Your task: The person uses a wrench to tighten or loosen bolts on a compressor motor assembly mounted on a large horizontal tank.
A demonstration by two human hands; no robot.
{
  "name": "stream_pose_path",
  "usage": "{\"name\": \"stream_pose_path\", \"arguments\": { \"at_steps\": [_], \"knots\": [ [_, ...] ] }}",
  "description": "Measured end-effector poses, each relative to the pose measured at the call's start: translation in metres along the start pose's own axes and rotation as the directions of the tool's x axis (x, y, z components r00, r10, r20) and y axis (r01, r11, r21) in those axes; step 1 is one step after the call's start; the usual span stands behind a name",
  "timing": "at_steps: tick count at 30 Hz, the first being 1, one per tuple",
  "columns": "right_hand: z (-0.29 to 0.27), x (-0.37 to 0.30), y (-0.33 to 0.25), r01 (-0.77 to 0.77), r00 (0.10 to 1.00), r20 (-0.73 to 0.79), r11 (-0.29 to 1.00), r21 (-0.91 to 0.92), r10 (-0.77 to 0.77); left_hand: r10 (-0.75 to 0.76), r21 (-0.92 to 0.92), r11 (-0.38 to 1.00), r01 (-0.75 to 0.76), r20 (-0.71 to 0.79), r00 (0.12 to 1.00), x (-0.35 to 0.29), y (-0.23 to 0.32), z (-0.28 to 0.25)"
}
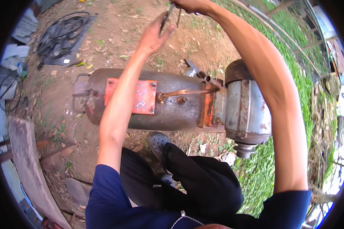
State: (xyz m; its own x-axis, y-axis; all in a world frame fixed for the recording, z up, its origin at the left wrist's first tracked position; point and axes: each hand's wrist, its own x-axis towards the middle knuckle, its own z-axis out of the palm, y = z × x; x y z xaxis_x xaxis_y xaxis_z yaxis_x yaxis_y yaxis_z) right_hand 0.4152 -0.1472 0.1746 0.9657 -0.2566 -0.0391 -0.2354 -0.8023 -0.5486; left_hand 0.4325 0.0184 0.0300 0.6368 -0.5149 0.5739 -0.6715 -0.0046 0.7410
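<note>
Both my arms reach out over a rusty air compressor tank [172, 82] lying on its side. Past its far side, my left hand [153, 36] has its fingers along a thin, dark, flat metal piece [165, 21], the thumb apart on the near side. My right hand [193, 5], partly cut off by the top edge, is curled at the upper end of that piece. A thin rod [179, 18] hangs down beside its fingers; whether the rod and flat piece are one tool I cannot tell.
The tank carries an orange plate [145, 97], a copper pipe [195, 92] and a grey motor [245, 110] with a pulley. Black cable [63, 36] lies coiled at far left. A weathered plank [25, 152] stands near left. My grey clog [156, 143] is beside the tank.
</note>
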Motion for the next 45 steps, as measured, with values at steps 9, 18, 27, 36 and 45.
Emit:
{"name": "stream_pose_path", "arguments": {
  "at_steps": [9,18,27,36,45],
  "knots": [
    [-0.112,-0.178,-0.128,0.035,0.974,-0.209,0.865,0.500,0.081,0.078,-0.195,0.974,-0.115,-0.190,0.979,0.010,0.193,-0.058],
    [-0.116,-0.275,-0.145,0.222,0.972,-0.230,0.559,0.798,-0.059,-0.255,-0.469,0.879,0.083,-0.315,0.914,-0.087,0.218,-0.108],
    [-0.118,-0.336,-0.049,0.263,0.963,-0.238,0.237,0.935,-0.128,-0.305,-0.662,0.747,0.065,-0.254,0.918,-0.125,0.309,-0.053],
    [-0.149,-0.429,0.068,0.303,0.949,-0.301,0.001,0.953,-0.095,-0.206,-0.677,0.725,0.127,-0.038,0.978,-0.138,0.424,0.022],
    [-0.156,-0.507,0.281,0.294,0.894,-0.351,0.227,0.928,0.277,-0.187,-0.682,0.641,0.352,0.305,0.934,-0.192,0.498,0.177]
  ]
}}
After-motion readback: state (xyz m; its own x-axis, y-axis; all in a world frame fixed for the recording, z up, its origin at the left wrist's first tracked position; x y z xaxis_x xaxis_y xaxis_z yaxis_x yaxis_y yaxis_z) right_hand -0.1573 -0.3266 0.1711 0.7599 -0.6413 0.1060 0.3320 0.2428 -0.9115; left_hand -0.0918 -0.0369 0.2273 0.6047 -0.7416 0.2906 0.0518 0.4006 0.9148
